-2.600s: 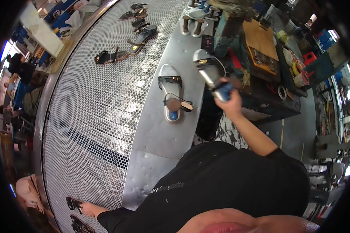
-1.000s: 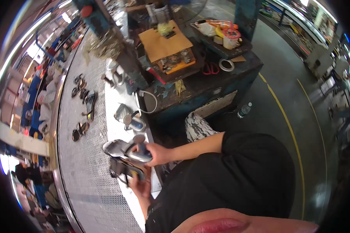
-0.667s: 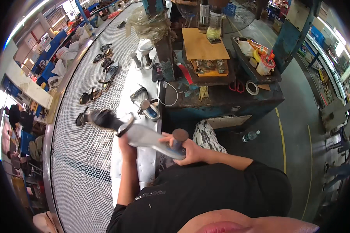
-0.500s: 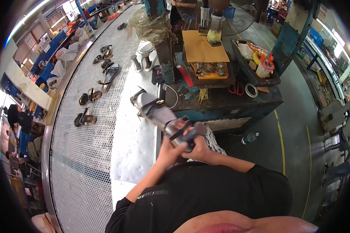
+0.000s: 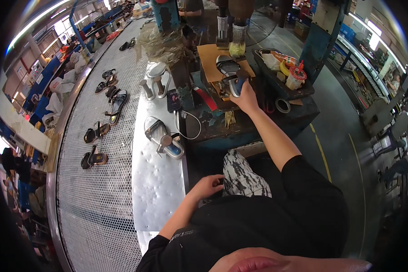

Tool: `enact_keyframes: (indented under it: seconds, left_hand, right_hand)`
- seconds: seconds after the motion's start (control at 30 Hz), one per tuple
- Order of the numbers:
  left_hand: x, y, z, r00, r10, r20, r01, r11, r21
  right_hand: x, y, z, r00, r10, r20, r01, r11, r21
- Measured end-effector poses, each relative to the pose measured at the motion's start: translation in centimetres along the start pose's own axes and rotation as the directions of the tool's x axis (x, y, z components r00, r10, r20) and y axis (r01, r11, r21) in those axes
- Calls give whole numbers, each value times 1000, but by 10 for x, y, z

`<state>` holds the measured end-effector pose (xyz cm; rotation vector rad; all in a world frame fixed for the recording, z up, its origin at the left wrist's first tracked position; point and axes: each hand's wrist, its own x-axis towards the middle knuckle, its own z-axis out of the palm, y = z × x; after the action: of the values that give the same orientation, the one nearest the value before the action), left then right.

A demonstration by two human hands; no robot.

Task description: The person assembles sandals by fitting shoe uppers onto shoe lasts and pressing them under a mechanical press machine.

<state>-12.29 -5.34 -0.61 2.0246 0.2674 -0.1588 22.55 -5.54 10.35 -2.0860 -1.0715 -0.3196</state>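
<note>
My right hand is stretched forward and grips the near end of a dark-strapped sandal on a shoe last. That sandal is over the tan board of the press, under the metal cylinders. Close to my lap, my left hand has loosely bent fingers with a gap between them, and nothing shows in it. A second strapped sandal on a last lies on the shiny metal ledge, ahead and to the left of that hand.
Several dark sandals rest on the perforated conveyor at the left. A phone with a white cable lies by the press post. Right of the press, a tray holds a drink cup and food. A tape roll lies nearby.
The lasted sandal that both hands held before my chest is now forward at the press in my right hand. My left hand has let go and drawn back toward my lap.
</note>
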Motion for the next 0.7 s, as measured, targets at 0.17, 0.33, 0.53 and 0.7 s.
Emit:
enact_keyframes:
  seconds: [0.17,0.33,0.53,0.7]
  left_hand:
    - [-1,15,-5,985,173,16,-172,984,-54]
    - [2,25,-10,989,134,-61,-137,988,-63]
    - [1,27,-9,991,128,-40,-131,990,-61]
    - [-2,19,-5,993,97,-74,-99,995,-28]
  right_hand:
    - [18,12,6,998,-45,-33,41,994,-100]
    - [58,2,18,999,-31,16,32,998,-62]
    - [54,-16,5,990,52,-128,-49,999,21]
    - [61,-28,-14,984,127,-125,-120,991,59]
